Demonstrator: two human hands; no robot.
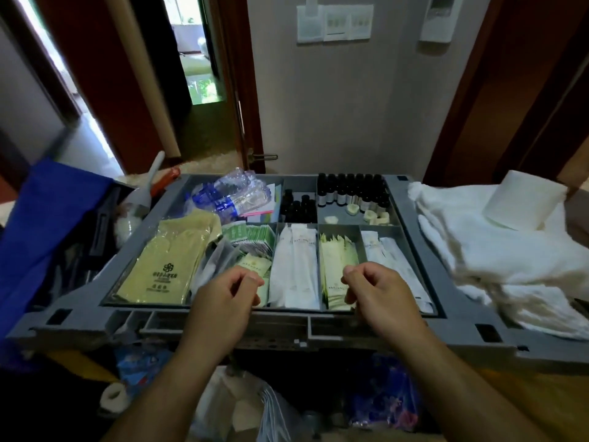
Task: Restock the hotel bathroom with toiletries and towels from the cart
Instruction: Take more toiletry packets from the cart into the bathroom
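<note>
The grey cart tray (446,314) is split into compartments of toiletries. It holds large olive packets (169,260), long white sachets (296,266), pale green packets (338,260), white packets (392,260) and small dark bottles (350,189). My left hand (223,295) hovers over the front of the tray beside a small green packet (251,266), fingers loosely curled and holding nothing. My right hand (379,291) hovers over the near end of the pale green packets, fingers loosely curled too. Folded white towels (497,250) lie stacked to the right of the tray.
A toilet paper roll (526,199) sits on the towels. Crushed water bottles (232,196) lie at the tray's back left. A blue bag (47,224) hangs at the left. Plastic bags (255,409) fill the shelf below. An open doorway (204,122) lies behind the cart on the left.
</note>
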